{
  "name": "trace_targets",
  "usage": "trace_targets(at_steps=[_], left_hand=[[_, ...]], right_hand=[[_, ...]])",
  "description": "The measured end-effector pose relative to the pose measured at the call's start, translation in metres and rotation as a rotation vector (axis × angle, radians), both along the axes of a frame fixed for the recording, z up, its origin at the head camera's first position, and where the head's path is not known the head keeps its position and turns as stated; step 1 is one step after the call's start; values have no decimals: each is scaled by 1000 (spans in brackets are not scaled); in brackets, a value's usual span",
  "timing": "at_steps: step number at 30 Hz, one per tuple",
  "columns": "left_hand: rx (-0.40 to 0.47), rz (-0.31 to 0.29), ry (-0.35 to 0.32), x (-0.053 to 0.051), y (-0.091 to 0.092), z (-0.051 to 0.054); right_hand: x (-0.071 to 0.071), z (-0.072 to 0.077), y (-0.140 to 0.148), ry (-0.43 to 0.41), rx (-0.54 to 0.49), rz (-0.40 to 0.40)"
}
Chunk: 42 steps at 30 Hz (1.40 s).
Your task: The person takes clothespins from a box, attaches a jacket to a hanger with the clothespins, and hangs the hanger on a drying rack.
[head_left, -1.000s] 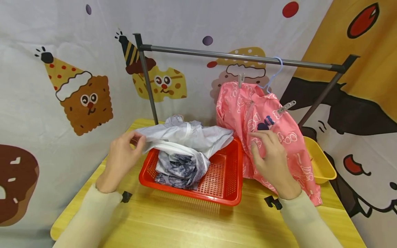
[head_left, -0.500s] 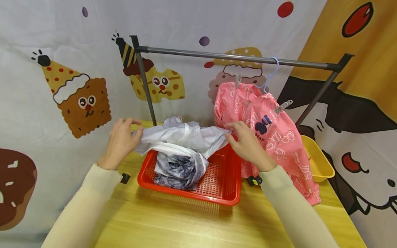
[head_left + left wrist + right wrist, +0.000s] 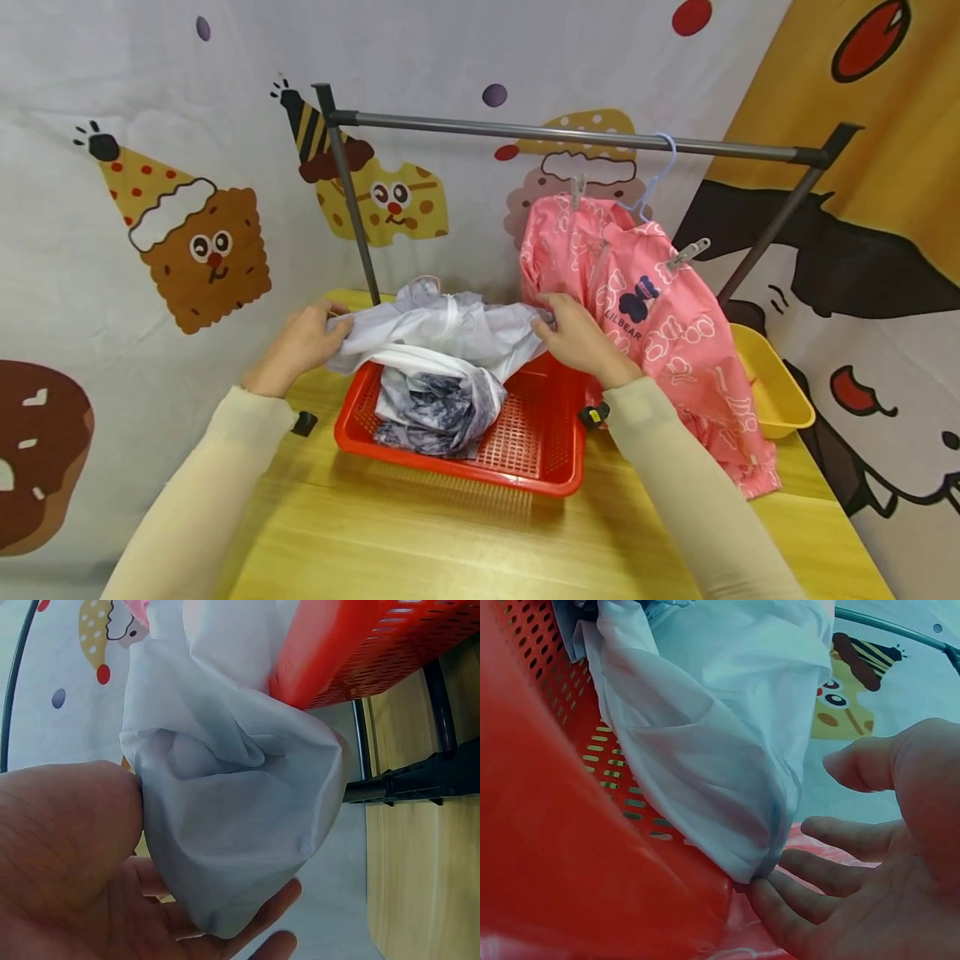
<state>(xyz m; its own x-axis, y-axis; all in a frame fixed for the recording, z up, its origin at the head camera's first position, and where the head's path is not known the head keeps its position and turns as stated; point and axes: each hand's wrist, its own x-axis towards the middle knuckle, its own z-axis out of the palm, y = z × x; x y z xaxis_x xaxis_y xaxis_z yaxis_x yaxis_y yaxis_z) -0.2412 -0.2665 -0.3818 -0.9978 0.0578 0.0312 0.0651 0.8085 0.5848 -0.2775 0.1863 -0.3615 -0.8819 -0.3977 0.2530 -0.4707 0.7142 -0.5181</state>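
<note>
Garment (image 3: 442, 329), gry/wht, partly in red bskt (image 3: 457, 472); both hands (image 3: 298, 348) (image 3: 576, 340) loose, fingers apart, touching opp. ends.

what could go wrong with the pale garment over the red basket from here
The pale grey garment may slip from the right hand: its thumb stands clear of the fabric. Lifting could drag up the patterned cloth bunched against it in the red plastic basket. The right hand is also close to the pink bear-print jacket and might brush it.

red basket (image 3: 457, 472): part-hidden under pale garment (image 3: 450, 325) | yellow tub (image 3: 774, 392): part-hidden behind pink jacket (image 3: 675, 358)
</note>
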Motion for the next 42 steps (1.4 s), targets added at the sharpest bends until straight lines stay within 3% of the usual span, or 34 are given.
trace_targets(at_steps=[9,16,24,30,34,42], left_hand=[[-27,-53,46,-5,4,-3],[-1,-101,86,-8,8,-6],[2,-128,126,-6,11,-8],[-2,-99,159,-2,12,-7],[9,-91,248,2,13,-4],[65,-80,503,6,15,2]], right_hand=[[-3,-7,-2,-66,22,9],[1,-7,0,-104,54,24],[1,-4,-1,-88,65,25],[0,-5,-2,8,52,35],[3,-5,-2,98,42,16],[5,0,1,256,-29,-16]])
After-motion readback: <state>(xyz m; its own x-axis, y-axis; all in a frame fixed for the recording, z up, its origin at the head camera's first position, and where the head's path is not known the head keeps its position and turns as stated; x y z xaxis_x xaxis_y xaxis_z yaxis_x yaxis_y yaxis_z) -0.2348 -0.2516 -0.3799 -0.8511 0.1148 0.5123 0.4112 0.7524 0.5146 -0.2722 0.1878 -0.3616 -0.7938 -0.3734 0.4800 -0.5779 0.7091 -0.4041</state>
